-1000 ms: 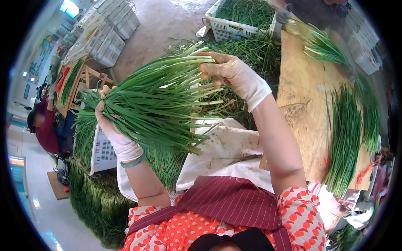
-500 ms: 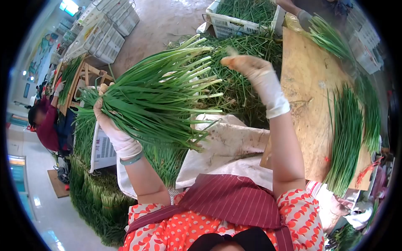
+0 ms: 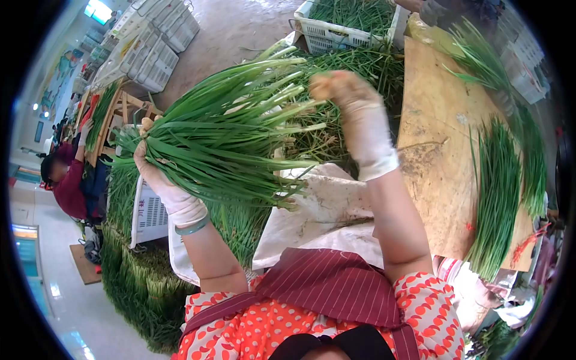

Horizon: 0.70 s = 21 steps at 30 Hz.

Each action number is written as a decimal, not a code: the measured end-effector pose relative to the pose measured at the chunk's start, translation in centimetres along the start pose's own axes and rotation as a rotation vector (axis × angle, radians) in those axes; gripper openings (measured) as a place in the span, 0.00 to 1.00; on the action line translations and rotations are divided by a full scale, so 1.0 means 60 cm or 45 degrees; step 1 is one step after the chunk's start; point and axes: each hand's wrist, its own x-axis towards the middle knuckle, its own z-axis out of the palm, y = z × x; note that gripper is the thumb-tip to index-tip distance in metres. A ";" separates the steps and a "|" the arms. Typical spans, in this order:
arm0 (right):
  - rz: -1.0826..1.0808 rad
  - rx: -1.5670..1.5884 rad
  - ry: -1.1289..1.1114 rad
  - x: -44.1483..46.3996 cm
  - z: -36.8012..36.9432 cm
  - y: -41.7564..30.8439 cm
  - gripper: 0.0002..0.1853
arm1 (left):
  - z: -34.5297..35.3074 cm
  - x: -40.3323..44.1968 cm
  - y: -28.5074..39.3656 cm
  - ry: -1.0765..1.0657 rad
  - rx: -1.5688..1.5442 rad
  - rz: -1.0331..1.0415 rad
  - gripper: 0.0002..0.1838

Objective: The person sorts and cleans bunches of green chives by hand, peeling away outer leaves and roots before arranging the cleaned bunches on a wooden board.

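Observation:
My left hand (image 3: 162,171), in a whitish glove, is closed round the leafy end of a bunch of garlic chives (image 3: 222,132). The bunch fans out to the right, its pale stem ends apart. Close to those ends is my right hand (image 3: 351,99), also gloved and blurred by motion. Its fingers look curled together, with orange-brown stained tips; whatever they may hold is not visible. Beneath and behind lies a heap of loose chives and trimmings (image 3: 366,72). A whitish, dirt-marked cloth (image 3: 318,222) spreads in front of my apron.
A wooden board (image 3: 432,120) on the right carries a bundle of chives (image 3: 495,198). A white crate (image 3: 345,43) of greens stands beyond the heap. Stacked crates (image 3: 147,51) rise at far left. A co-worker (image 3: 69,186) sits left; another person's gloved hand (image 3: 432,13) shows upper right.
My right hand has moved slightly left and its forearm has swung left, nearer the stem ends. My left hand keeps the bunch in nearly the same place. The other person's hand at upper right has moved.

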 end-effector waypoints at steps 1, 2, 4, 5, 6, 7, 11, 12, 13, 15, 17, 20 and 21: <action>-0.056 -0.007 0.121 0.012 -0.028 0.004 0.09 | -0.004 -0.001 0.006 -0.106 -0.049 -0.104 0.19; -0.062 0.096 0.288 0.022 -0.060 0.012 0.15 | -0.009 -0.002 0.013 -0.210 -0.097 -0.206 0.18; -0.066 0.198 0.453 0.035 -0.116 0.047 0.21 | -0.021 -0.002 0.026 -0.062 -0.014 -0.144 0.18; -0.040 -0.262 0.408 0.038 -0.139 0.072 0.27 | -0.027 -0.001 0.030 0.083 0.066 -0.088 0.18; -0.016 -0.720 0.356 0.040 -0.150 0.082 0.33 | -0.035 0.003 0.031 0.080 0.062 -0.089 0.18; 0.233 -0.836 0.117 0.031 -0.133 0.066 0.45 | -0.042 0.008 0.031 0.083 0.037 -0.085 0.19; 0.460 -0.250 -0.400 0.013 -0.024 0.037 0.41 | -0.001 -0.008 -0.011 -0.016 -0.090 -0.117 0.20; 0.626 -0.186 -0.506 0.015 -0.012 0.023 0.37 | 0.002 -0.008 -0.015 -0.095 -0.132 -0.176 0.21; 0.622 -0.182 -0.505 0.014 -0.003 0.032 0.37 | 0.001 -0.007 -0.016 -0.098 -0.127 -0.177 0.21; 0.669 0.311 -0.701 0.011 0.013 0.058 0.32 | -0.007 -0.002 -0.019 0.042 0.001 -0.082 0.21; 0.577 0.456 -0.613 -0.003 0.031 0.044 0.25 | -0.010 0.000 -0.018 -0.031 -0.044 -0.090 0.21; 0.519 -0.070 -0.600 -0.010 0.034 0.029 0.12 | -0.014 0.001 -0.018 -0.153 -0.171 -0.188 0.21; 0.521 -0.071 -0.599 -0.010 0.030 0.027 0.12 | -0.015 0.002 -0.019 -0.128 -0.214 -0.160 0.20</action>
